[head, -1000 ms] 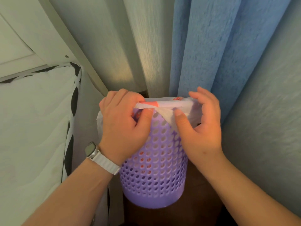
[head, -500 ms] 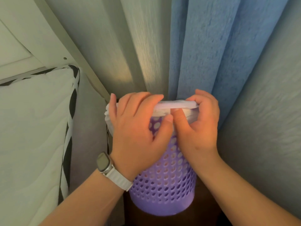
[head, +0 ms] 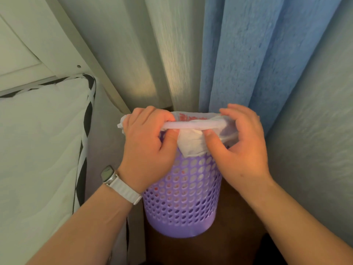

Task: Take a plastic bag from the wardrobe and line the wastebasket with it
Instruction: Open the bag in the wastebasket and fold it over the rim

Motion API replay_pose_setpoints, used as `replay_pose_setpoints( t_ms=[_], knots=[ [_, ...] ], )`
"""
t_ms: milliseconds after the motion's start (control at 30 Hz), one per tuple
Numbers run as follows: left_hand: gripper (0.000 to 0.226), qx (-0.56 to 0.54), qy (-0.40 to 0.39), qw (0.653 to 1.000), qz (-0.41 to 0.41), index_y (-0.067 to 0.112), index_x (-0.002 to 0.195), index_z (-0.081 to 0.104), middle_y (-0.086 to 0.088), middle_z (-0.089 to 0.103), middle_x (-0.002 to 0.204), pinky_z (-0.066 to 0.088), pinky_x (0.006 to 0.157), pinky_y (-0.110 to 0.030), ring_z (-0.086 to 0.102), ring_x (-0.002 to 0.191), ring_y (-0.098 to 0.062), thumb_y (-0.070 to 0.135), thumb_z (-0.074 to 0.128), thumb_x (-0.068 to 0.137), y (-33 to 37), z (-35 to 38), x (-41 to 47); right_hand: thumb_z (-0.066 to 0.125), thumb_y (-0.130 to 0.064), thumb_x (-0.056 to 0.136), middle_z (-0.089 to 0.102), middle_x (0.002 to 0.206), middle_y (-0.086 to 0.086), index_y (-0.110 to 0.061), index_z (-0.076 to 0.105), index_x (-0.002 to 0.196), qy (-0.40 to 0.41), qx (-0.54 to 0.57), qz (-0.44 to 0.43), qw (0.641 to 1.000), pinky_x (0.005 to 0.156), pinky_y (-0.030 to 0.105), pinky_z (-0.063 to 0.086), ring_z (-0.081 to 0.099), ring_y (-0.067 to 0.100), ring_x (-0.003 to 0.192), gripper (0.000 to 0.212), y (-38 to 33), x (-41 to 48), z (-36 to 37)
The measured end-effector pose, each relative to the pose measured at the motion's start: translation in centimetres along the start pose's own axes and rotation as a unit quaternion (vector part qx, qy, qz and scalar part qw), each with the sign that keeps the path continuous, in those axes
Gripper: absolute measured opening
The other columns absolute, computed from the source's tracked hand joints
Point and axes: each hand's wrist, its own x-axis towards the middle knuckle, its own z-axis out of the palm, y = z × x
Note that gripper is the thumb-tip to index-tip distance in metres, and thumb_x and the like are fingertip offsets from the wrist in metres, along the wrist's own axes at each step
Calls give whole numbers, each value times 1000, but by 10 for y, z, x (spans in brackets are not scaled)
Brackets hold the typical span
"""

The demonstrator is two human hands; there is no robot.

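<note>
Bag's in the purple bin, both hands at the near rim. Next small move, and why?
Probably fold the loose white flap down: the left hand and right hand pinch the plastic bag at the wastebasket rim, where it is bunched into a roll and not yet flat.

curtains: blue [head: 248, 54] beside pale green [head: 133, 54], hung behind
mattress [head: 38, 140]: white, black-striped edge, left
floor [head: 229, 245]: dark brown

You're reaching both forearms forward, left hand [head: 147, 148] and right hand [head: 242, 148] curling fingers, thumbs pinching, knuckles up.
</note>
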Motion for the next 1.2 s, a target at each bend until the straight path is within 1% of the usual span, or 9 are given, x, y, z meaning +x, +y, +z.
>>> replay_pose_setpoints(
  t_ms=[100,233,300,467,533,633,767,1000,1200],
  knots=[
    [13,-27,6,1000,-1,14,83,60,8,46,77,36,70,-42,43,74,-18,22,51,89,1,1,0,59,-51,78,53,127,1,-21,62,114,-1,8,20,1000,108,53,34,47,20,125,47,5,4,-3],
    [12,-52,10,999,-2,15,86,60,9,47,79,37,70,-43,43,75,-16,22,51,91,5,4,-1,57,-47,80,43,114,-25,-30,48,104,36,40,0,999,104,52,36,45,10,116,30,4,2,2],
    [14,-41,5,999,4,15,88,62,6,52,82,40,74,-47,47,78,-18,23,51,91,6,3,-2,58,-43,81,40,111,-29,-31,46,104,59,41,-8,997,102,52,37,42,5,111,29,4,1,6],
    [28,26,-13,999,35,15,107,69,1,64,100,35,99,-59,58,98,-21,30,50,92,20,2,-6,59,-41,81,43,104,-16,-14,56,103,80,18,-7,997,98,49,39,44,10,105,35,1,0,9],
    [29,52,-13,998,37,15,110,68,0,65,101,34,103,-57,59,99,-21,30,52,91,24,4,-9,59,-42,80,45,107,-9,-12,57,102,76,15,0,997,98,38,37,46,15,106,37,-1,-2,11],
    [25,55,-13,998,30,15,105,68,-1,62,94,40,95,-50,57,91,-23,28,53,91,21,6,-8,60,-43,80,45,108,-8,-14,57,102,65,9,8,998,96,22,31,45,15,107,37,-5,-6,15],
    [18,50,-12,998,21,14,90,64,2,55,84,31,83,-35,51,82,-22,26,52,90,15,6,-6,59,-44,80,46,109,-11,-18,57,106,34,10,13,999,98,25,33,44,10,110,36,-6,-9,16],
    [15,53,-2,999,9,13,83,61,10,43,83,32,78,-37,49,77,-23,22,51,88,3,3,-3,58,-43,82,52,123,-4,-17,62,119,-55,3,-42,998,107,29,34,49,17,120,46,11,2,-7],
    [17,12,6,1000,16,11,82,61,9,44,80,37,73,-42,46,75,-17,22,51,90,3,5,-4,57,-43,83,46,111,-26,-51,47,109,-33,34,-35,998,99,17,32,47,6,112,28,16,3,-3]
  ],
)
